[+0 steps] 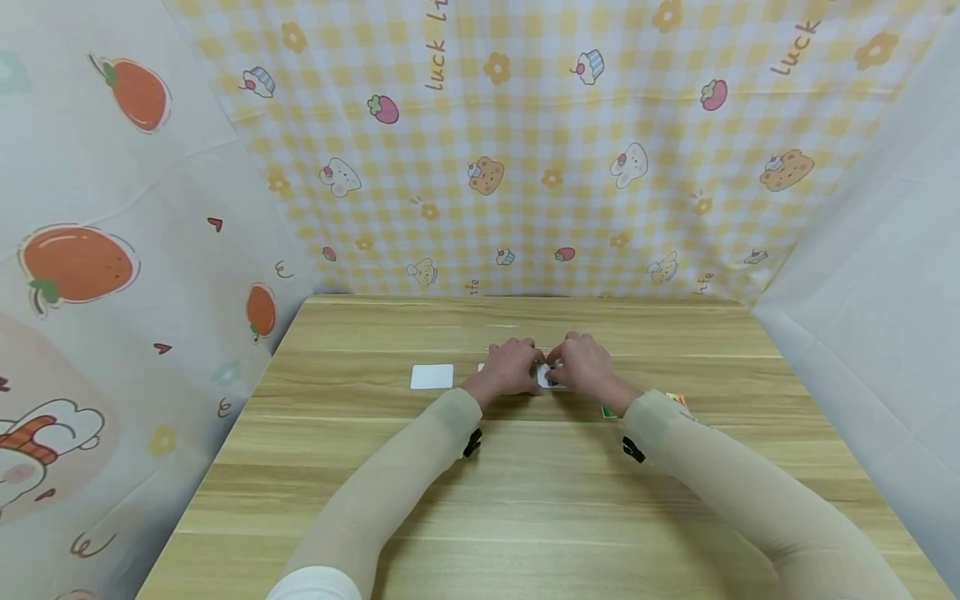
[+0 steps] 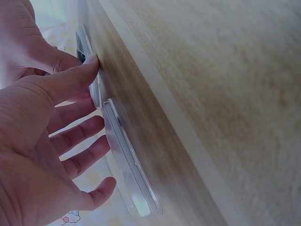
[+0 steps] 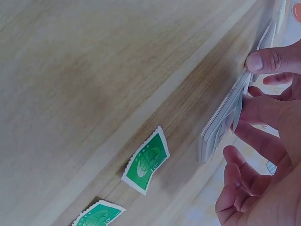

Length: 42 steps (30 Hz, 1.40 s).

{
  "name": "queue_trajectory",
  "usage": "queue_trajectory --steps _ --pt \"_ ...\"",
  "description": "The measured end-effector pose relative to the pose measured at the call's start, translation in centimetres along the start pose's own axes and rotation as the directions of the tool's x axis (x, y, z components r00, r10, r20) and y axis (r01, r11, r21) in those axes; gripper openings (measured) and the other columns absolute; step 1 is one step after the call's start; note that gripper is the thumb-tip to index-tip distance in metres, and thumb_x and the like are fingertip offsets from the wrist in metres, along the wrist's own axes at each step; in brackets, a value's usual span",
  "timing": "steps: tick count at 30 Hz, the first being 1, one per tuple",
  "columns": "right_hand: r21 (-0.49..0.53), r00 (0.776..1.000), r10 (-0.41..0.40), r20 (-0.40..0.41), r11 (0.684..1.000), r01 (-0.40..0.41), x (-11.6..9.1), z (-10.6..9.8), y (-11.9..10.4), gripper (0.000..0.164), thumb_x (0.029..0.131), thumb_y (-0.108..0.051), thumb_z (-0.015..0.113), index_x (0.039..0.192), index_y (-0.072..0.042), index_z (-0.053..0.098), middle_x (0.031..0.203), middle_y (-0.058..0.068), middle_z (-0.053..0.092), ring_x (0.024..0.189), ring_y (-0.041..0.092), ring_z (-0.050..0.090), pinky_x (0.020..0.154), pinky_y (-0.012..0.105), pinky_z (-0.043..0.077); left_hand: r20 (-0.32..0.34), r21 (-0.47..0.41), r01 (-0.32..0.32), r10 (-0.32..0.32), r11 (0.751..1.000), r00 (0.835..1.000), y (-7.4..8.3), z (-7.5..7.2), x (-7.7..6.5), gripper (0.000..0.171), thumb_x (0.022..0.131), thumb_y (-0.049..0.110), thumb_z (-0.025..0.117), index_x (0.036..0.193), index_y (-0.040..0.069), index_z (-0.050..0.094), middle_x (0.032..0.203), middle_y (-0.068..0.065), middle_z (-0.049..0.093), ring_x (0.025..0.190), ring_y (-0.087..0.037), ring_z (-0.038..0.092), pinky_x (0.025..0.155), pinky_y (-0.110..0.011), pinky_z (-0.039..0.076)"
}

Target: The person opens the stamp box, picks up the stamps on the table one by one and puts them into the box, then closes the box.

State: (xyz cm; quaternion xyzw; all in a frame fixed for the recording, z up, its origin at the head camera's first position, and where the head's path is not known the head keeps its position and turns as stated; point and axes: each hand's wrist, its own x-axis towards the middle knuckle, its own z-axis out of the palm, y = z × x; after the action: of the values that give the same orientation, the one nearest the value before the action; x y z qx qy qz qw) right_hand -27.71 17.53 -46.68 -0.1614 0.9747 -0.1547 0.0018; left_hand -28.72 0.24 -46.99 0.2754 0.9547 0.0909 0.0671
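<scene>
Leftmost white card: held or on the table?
On the table: in the head view, the card lies clear of the left hand.

Pale wood-grain tabletop [image 1: 555, 500] bears a row of flat rectangular pieces: a white card-like one [image 1: 432, 377] at left, a partly hidden clear-and-white one [image 2: 124, 160], then a clear plastic case [image 3: 218, 127]. Green paper stamps with white perforated edges [image 3: 146, 161] lie nearby.
</scene>
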Motion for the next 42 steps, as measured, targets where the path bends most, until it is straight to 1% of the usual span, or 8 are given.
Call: queue_trajectory --steps 8,15,21,24,27,30,36,42 --pt "0.012 1.000 -0.021 -0.004 1.000 0.021 -0.1 0.1 0.0 0.024 0.082 -0.027 0.085 0.102 -0.015 0.082 0.096 0.008 0.063 0.078 0.025 0.049 0.059 0.034 0.039 0.010 0.012 -0.003 0.003 1.000 1.000 -0.1 0.2 0.1 0.055 0.082 0.050 0.081 0.129 0.024 0.069 0.119 0.003 0.059 0.104 -0.019 0.052 0.089 -0.057 0.043" --pt "0.032 1.000 -0.030 0.007 0.999 0.030 -0.1 -0.1 0.1 0.024 0.083 -0.025 0.085 0.104 -0.013 0.082 0.098 0.009 0.063 0.079 0.025 0.049 0.061 0.034 0.039 0.013 -0.002 -0.001 0.001 1.000 1.000 0.0 0.1 0.1 0.055 0.082 0.049 0.082 0.130 0.024 0.069 0.117 0.003 0.058 0.103 -0.019 0.052 0.090 -0.056 0.042" --pt "0.060 0.999 -0.025 -0.031 0.998 0.026 0.0 -0.7 0.1 0.023 0.086 -0.023 0.082 0.106 -0.011 0.081 0.102 0.012 0.066 0.086 0.025 0.060 0.060 0.035 0.050 0.017 -0.010 0.000 0.000 1.000 1.000 0.1 -0.1 0.1 0.056 0.082 0.048 0.082 0.130 0.025 0.069 0.119 0.003 0.058 0.103 -0.019 0.052 0.090 -0.055 0.043" --pt "0.072 0.998 -0.021 -0.055 0.997 0.025 0.0 -1.3 0.0 0.021 0.087 -0.023 0.081 0.105 -0.012 0.081 0.104 0.012 0.069 0.090 0.026 0.065 0.059 0.032 0.052 0.019 -0.002 0.005 -0.005 1.000 1.000 0.1 -0.1 0.1 0.056 0.082 0.049 0.082 0.131 0.024 0.069 0.122 0.002 0.059 0.106 -0.020 0.052 0.091 -0.056 0.043" --pt "0.081 0.998 -0.033 -0.051 0.996 0.037 0.0 -1.9 0.0 0.022 0.087 -0.023 0.081 0.105 -0.011 0.080 0.104 0.012 0.073 0.082 0.023 0.069 0.050 0.029 0.049 0.022 0.009 0.011 -0.011 1.000 1.000 0.2 -0.1 0.1 0.058 0.082 0.050 0.082 0.132 0.023 0.068 0.125 0.001 0.059 0.109 -0.021 0.053 0.094 -0.058 0.043" --pt "0.086 0.998 -0.046 -0.042 0.995 0.050 -0.2 -2.6 0.2 0.024 0.087 -0.023 0.080 0.107 -0.010 0.080 0.099 0.011 0.074 0.076 0.021 0.068 0.048 0.028 0.047 0.024 0.016 0.009 -0.009 1.000 1.000 0.2 0.0 0.1 0.060 0.082 0.050 0.081 0.133 0.022 0.067 0.126 0.000 0.059 0.110 -0.021 0.053 0.095 -0.059 0.042" --pt "0.102 0.998 -0.060 -0.032 0.993 0.063 -1.2 -4.2 0.7 0.026 0.087 -0.020 0.080 0.110 -0.009 0.077 0.094 0.006 0.073 0.084 0.023 0.066 0.065 0.037 0.053 0.024 -0.004 -0.014 0.014 1.000 1.000 -0.2 -0.2 0.1 0.067 0.081 0.050 0.082 0.138 0.020 0.063 0.125 -0.002 0.059 0.110 -0.022 0.054 0.095 -0.060 0.042" --pt "0.098 0.996 -0.086 -0.018 0.991 0.088 -2.5 -5.3 1.4 0.026 0.087 -0.017 0.079 0.110 -0.007 0.077 0.093 0.005 0.074 0.091 0.028 0.064 0.071 0.043 0.052 0.029 -0.040 -0.003 0.004 0.999 1.000 -0.9 -0.8 -0.3 0.076 0.081 0.046 0.082 0.146 0.016 0.054 0.134 -0.006 0.056 0.119 -0.025 0.056 0.097 -0.062 0.041"
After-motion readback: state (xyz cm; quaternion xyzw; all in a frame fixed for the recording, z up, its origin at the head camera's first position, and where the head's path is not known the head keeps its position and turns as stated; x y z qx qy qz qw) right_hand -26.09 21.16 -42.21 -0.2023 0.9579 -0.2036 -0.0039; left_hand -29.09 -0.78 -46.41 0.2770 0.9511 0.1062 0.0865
